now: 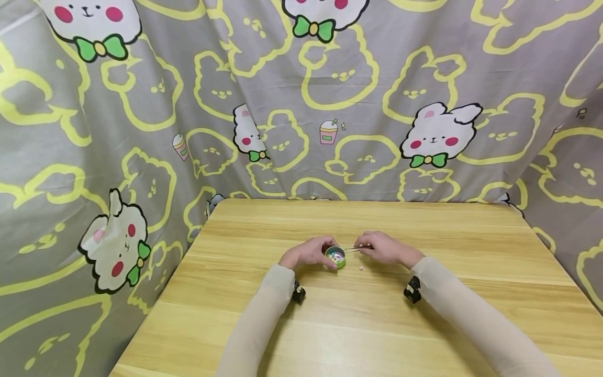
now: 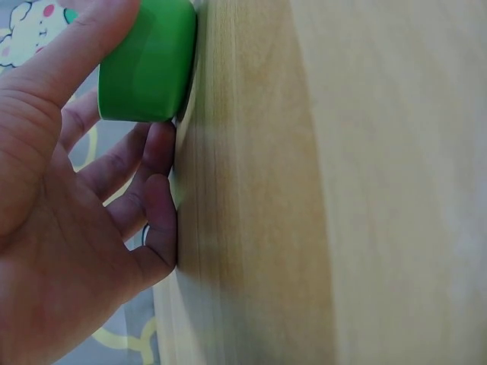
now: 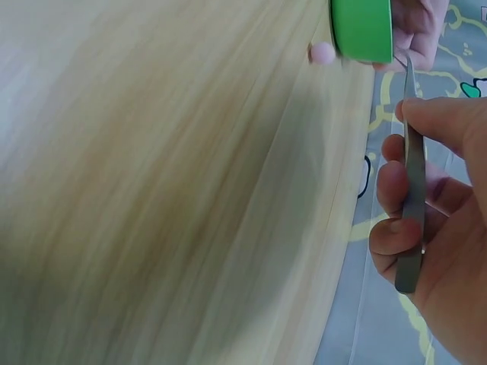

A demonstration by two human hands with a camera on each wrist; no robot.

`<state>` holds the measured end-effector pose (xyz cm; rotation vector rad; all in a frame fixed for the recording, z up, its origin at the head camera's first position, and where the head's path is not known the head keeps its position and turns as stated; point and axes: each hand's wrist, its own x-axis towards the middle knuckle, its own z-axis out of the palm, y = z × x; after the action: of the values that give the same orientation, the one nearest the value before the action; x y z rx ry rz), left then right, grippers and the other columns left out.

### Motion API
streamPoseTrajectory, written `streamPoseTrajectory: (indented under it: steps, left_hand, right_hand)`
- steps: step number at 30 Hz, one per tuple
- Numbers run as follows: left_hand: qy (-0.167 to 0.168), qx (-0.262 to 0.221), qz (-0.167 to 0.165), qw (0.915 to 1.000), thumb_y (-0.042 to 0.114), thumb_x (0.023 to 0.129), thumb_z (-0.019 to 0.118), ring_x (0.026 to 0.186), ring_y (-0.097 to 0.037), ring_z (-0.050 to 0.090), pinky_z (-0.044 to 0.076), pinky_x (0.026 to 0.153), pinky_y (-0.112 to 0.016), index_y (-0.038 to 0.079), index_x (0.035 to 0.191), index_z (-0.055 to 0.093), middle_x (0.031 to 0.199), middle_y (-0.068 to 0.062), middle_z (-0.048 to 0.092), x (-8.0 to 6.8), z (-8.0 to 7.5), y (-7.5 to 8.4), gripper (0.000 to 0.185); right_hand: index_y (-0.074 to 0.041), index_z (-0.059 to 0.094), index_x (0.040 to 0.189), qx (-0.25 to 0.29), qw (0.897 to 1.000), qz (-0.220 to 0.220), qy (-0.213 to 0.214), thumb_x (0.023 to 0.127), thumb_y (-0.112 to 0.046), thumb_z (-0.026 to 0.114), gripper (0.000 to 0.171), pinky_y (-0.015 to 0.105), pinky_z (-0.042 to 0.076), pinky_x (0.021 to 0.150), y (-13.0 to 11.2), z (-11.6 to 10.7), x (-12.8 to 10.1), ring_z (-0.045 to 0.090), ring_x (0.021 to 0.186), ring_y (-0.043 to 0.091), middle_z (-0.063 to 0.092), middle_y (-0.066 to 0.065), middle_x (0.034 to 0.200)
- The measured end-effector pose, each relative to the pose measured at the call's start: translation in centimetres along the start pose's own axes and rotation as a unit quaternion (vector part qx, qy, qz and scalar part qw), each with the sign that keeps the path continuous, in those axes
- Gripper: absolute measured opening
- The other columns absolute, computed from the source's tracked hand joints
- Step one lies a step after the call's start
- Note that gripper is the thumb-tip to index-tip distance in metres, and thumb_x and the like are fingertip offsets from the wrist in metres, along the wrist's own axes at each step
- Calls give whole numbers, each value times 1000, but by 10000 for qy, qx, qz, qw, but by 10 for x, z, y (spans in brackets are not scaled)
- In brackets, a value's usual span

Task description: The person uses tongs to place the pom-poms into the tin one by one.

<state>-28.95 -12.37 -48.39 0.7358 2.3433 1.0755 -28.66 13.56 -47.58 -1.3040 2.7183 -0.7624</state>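
My left hand (image 1: 313,252) grips a small round green tin (image 1: 342,265) by its sides, thumb on the near side, and the tin stands upright on the table. Several small pastel beads (image 1: 335,257) lie inside it. My right hand (image 1: 382,247) holds metal tweezers (image 3: 413,190) between thumb and fingers. The tweezer tips reach the tin's rim from the right; whether they pinch a bead is too small to tell. One pale pink bead (image 3: 323,52) rests on the table just beside the tin, also visible as a tiny bead in the head view.
The wooden table (image 1: 330,335) extends around both hands. A grey curtain (image 1: 292,78) with yellow outlines and rabbit faces hangs behind the table and along its sides. Each wrist carries a small black camera mount, the right one (image 1: 412,290) close above the tabletop.
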Motion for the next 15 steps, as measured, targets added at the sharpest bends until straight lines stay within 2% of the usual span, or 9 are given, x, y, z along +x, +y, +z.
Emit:
streamPoseTrajectory:
  steps: [6,15]
  left_hand:
    - [-4,23,-23,10000,18,74,82,97,-13,56,42,86,-28,15,112,57,105,0,62,0,1,0,46]
    - [24,44,-21,10000,19,74,82,96,-15,56,43,85,-28,16,110,57,102,1,62,2,2,-3,44]
  right_hand:
    - [-11,68,105,-26,9998,171,26,92,-9,59,16,33,46,72,6,-4,-9,55,82,11,60,-2,94]
    - [-10,69,103,-84,9999,119,70,91,-8,61,14,30,44,68,13,-8,-26,51,77,8,59,-3,91]
